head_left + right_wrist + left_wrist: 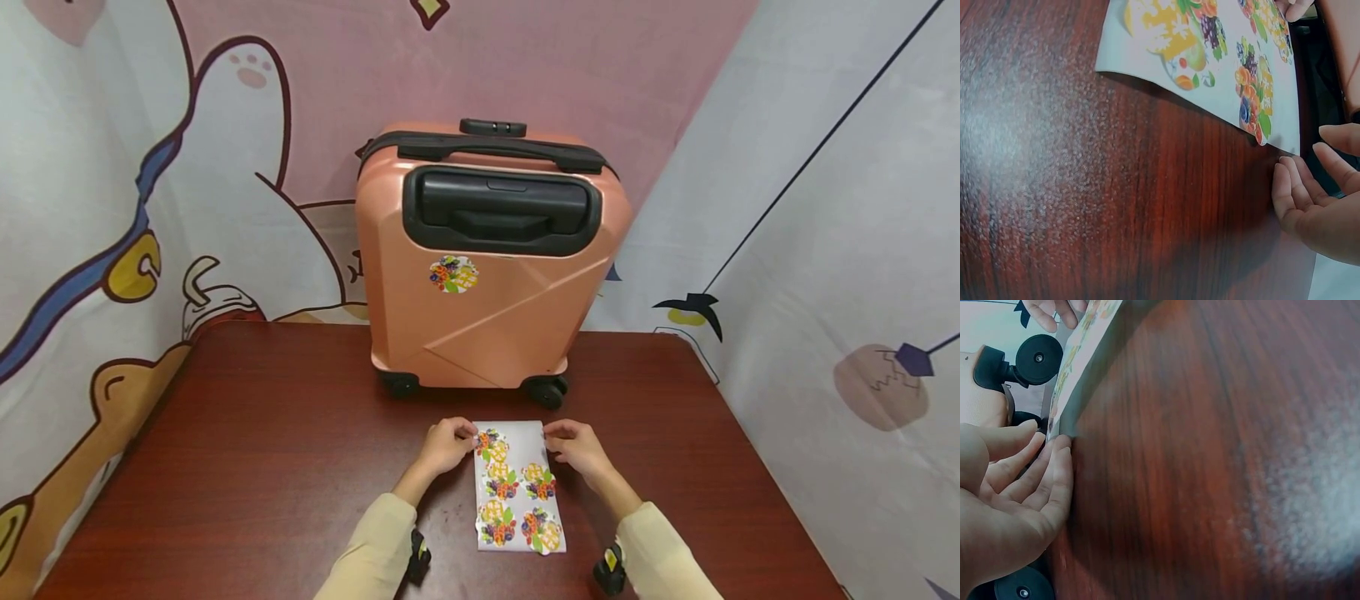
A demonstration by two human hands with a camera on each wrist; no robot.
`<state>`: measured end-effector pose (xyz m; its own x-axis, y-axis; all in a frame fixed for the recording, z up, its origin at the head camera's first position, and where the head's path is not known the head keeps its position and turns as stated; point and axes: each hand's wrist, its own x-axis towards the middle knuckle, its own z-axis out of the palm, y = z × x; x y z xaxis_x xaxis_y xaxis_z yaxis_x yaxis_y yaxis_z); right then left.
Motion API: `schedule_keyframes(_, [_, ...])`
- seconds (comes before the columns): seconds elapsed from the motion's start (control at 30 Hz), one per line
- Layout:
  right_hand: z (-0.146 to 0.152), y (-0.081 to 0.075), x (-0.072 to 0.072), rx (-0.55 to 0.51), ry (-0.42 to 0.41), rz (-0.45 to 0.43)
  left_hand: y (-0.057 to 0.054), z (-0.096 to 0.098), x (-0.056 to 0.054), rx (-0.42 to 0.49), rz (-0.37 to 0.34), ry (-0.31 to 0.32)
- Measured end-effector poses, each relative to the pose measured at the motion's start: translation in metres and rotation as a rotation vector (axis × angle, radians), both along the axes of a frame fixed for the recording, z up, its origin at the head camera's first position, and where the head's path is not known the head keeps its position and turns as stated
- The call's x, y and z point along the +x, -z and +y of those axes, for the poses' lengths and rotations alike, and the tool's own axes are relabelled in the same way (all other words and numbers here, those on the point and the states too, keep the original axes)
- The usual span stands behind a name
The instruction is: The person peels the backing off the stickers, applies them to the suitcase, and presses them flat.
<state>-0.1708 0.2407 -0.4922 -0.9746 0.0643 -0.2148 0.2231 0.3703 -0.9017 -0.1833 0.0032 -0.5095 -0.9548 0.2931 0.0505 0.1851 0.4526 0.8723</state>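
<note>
A white sheet of fruit stickers (525, 444) lies on the table in front of the suitcase, with several colourful fruit-cluster stickers on it. My left hand (447, 446) is at its far left corner. In the left wrist view, the left fingertips (1063, 442) meet the sheet's edge and the thumb stands apart from them. At the far right corner is my right hand (576, 446). Its fingertips (1282, 164) touch the sheet's edge in the right wrist view, with the thumb raised away. One sticker (453, 274) is on the suitcase's front, below the handle recess.
A pink-orange suitcase (487, 325) stands upright on its wheels near the back of the dark red-brown table (262, 467). Its black carry handle (498, 148) is on top. A cartoon-print cloth (510, 67) hangs behind and at both sides.
</note>
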Motion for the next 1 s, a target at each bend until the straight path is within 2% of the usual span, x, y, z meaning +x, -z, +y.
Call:
schedule_keyframes(0.43, [-0.0008,0.0030,-0.0042,-0.003,0.010,-0.010,0.0017,-0.0007,0.0000,0.016,-0.027,-0.021])
schedule_keyframes(0.73, [-0.0020,0.0020,-0.0038,-0.008,0.006,0.028,-0.0006,-0.0002,0.0010,0.043,0.002,-0.046])
schedule_keyframes(1.0, [-0.0036,-0.0011,-0.0043,-0.081,0.012,0.058,-0.0033,-0.0011,-0.0012,0.093,0.022,-0.066])
